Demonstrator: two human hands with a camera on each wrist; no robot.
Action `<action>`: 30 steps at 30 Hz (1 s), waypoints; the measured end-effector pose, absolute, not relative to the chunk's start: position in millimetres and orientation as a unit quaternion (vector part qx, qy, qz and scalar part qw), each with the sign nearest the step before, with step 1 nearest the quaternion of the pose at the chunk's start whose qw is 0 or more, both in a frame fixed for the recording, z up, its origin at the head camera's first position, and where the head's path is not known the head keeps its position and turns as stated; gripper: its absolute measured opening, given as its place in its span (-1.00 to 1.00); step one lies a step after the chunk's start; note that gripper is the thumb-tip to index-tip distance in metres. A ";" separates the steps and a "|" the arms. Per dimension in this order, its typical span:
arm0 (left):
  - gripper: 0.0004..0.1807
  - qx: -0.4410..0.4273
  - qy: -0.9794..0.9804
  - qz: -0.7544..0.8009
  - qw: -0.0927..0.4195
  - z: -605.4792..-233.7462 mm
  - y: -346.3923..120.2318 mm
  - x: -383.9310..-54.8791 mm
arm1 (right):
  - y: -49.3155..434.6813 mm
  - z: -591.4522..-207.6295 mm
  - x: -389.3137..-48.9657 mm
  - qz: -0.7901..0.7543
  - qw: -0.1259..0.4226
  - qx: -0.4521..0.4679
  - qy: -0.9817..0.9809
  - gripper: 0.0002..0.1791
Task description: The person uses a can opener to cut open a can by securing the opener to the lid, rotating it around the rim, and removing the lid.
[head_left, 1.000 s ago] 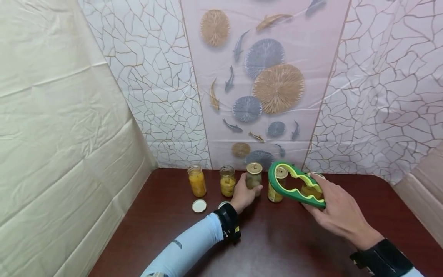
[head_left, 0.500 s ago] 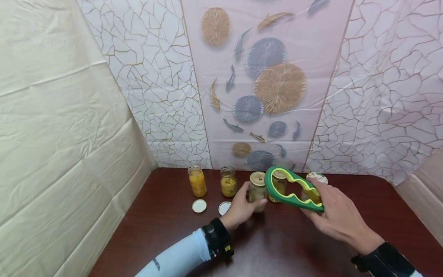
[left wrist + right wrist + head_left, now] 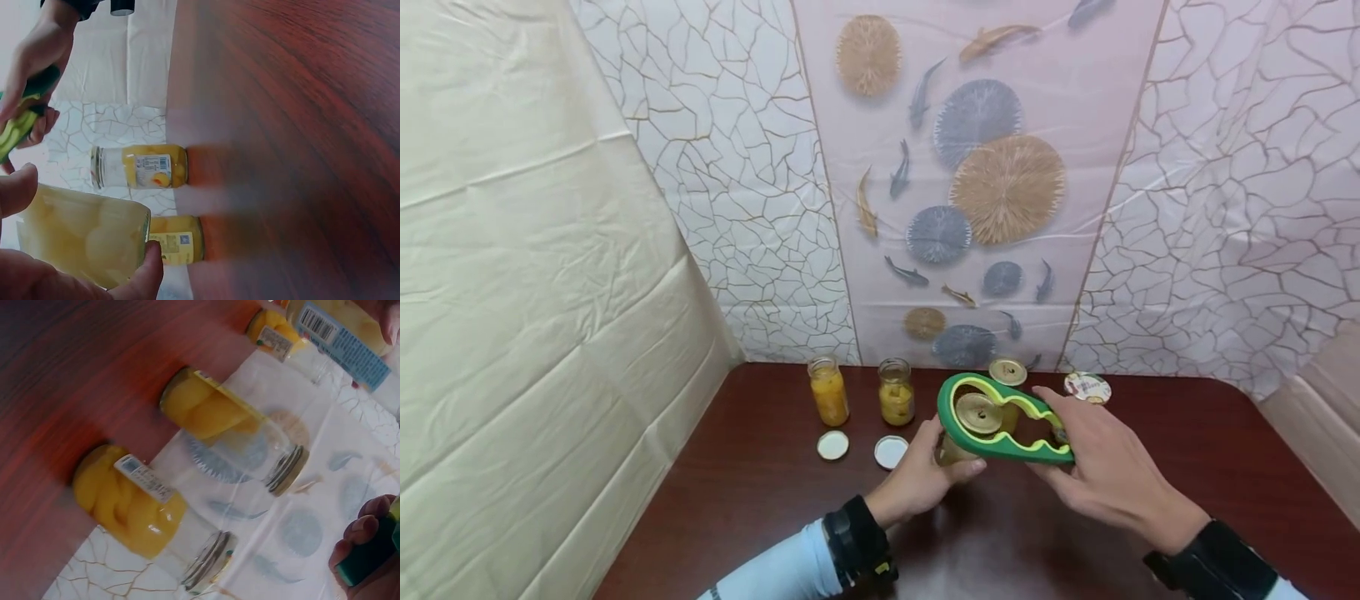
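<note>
In the head view my left hand (image 3: 917,479) grips a glass jar of pale fruit (image 3: 94,237) with a gold lid (image 3: 980,413). The left wrist view shows the jar raised off the table, with fingers and thumb round its side. My right hand (image 3: 1105,467) holds a green jar opener (image 3: 1003,452) by its right end. The opener's widest, left-hand opening frames the gold lid from above; whether its toothed inner edge touches the lid, I cannot tell. A printed blue label (image 3: 350,353) shows on the held jar in the right wrist view.
Two lidded jars of yellow fruit, one with a gold lid (image 3: 1007,372) and one with a patterned lid (image 3: 1087,387), stand behind my hands. To the left are two uncapped jars (image 3: 828,398), with two loose lids (image 3: 832,445) before them. A patterned cloth (image 3: 970,250) hangs behind the table.
My left hand has drawn the pale-fruit jar toward me from the row. My right hand has moved the opener left, so that it now lies over that jar's lid.
</note>
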State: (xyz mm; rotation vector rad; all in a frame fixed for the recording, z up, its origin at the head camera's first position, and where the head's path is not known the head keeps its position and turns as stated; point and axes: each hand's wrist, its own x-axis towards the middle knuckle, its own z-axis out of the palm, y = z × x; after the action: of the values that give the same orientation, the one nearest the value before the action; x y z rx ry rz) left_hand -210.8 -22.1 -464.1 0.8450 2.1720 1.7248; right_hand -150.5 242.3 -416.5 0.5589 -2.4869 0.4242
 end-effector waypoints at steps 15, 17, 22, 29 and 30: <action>-0.35 0.245 0.754 0.594 0.135 -462.0 -7.9 -193.0 | 227.4 -397.1 -137.2 0.097 0.204 0.182 -0.957 -0.11; -0.36 0.251 0.759 0.588 0.121 -461.7 -7.8 -192.3 | 225.8 -393.6 -135.5 0.084 0.193 0.183 -0.960 -0.10; -0.36 0.258 0.765 0.581 0.109 -463.4 -7.1 -191.8 | 223.8 -389.2 -132.9 0.066 0.176 0.182 -0.965 -0.07; -0.37 0.252 0.760 0.588 0.119 -470.1 -9.6 -193.0 | 221.9 -393.2 -133.2 0.075 0.163 0.181 -0.967 -0.07; -0.37 0.253 0.758 0.590 0.121 -470.7 -10.5 -192.9 | 221.9 -393.8 -133.7 0.073 0.165 0.184 -0.966 -0.08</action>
State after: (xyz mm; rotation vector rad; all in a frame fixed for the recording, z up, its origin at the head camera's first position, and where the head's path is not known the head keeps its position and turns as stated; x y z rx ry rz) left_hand -192.9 -10.5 -470.7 0.7381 2.2126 1.7222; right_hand -133.7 221.9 -393.8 0.5230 -2.7529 0.2092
